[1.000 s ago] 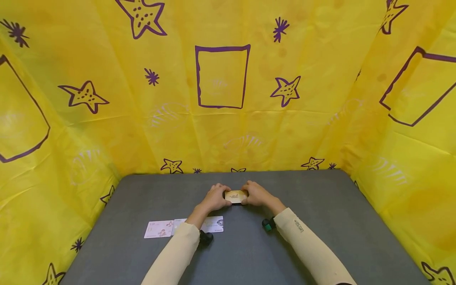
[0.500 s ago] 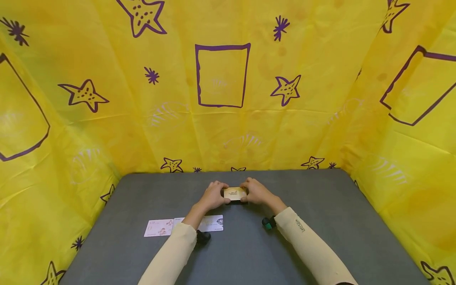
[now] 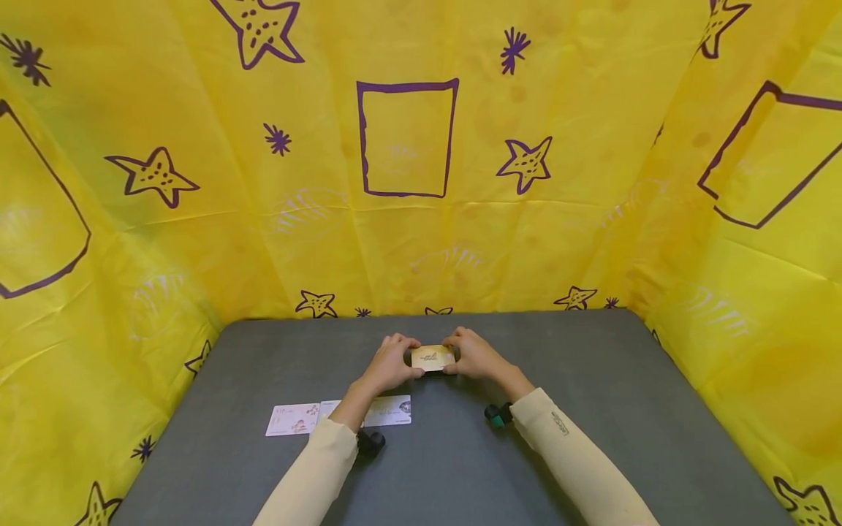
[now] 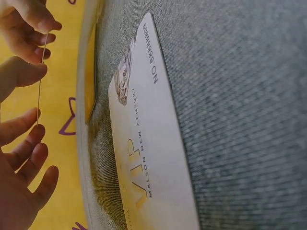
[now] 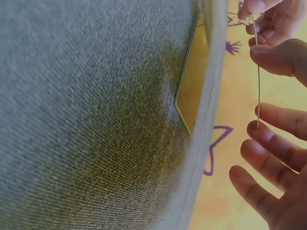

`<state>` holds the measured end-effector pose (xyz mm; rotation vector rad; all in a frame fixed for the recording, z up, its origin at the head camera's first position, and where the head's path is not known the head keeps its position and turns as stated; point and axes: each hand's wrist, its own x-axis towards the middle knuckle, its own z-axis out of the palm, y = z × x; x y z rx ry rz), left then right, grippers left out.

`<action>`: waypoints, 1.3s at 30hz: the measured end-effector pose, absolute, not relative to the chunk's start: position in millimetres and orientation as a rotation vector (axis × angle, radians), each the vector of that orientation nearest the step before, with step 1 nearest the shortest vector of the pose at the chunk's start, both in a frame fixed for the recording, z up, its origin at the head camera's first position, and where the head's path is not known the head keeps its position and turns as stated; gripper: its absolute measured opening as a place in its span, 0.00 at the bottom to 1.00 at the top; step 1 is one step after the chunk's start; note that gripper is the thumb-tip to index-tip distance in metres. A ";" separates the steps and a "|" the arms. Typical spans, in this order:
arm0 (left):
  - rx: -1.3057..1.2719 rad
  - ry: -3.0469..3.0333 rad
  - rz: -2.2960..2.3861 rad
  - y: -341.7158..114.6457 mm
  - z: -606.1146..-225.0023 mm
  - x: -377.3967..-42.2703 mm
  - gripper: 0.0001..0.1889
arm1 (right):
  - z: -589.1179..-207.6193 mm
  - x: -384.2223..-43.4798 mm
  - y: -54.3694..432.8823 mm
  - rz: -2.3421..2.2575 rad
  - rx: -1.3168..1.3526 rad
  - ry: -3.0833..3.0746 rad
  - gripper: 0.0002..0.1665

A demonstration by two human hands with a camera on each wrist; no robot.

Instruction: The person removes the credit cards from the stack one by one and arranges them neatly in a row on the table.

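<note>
Between my two hands is a gold card (image 3: pixel 433 358) with a dark printed design. My left hand (image 3: pixel 392 363) pinches its left end between thumb and fingers, and my right hand (image 3: pixel 478 356) pinches its right end the same way. In both wrist views the card shows edge-on as a thin line (image 4: pixel 40 91), raised off the table. Under it, a flat, glossy rectangular piece (image 5: pixel 191 81) lies on the table, mostly hidden by the held card in the head view.
Left of centre on the grey table (image 3: pixel 526 467), a pinkish card (image 3: pixel 292 420), a partly covered card (image 3: pixel 329 409) and a white VIP card (image 3: pixel 388 411) lie in a row. My left forearm passes over them. Yellow patterned cloth (image 3: pixel 408 248) encloses the back and sides.
The gold card has risen slightly and tilted a little in both hands. My left forearm has shifted slightly left, showing more of the white VIP card. The cards in the row stay put.
</note>
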<state>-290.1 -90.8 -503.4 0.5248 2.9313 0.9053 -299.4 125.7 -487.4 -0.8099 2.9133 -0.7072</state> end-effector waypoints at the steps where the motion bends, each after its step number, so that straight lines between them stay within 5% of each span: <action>1: 0.527 2.931 0.910 -91.2 -502.7 -288.6 0.27 | -486.9 -298.1 125.9 -0.721 -0.813 2.912 0.29; 39: 0.605 2.927 1.013 -103.6 -496.0 -250.0 0.26 | -478.2 -260.9 124.9 -0.805 -0.894 2.953 0.29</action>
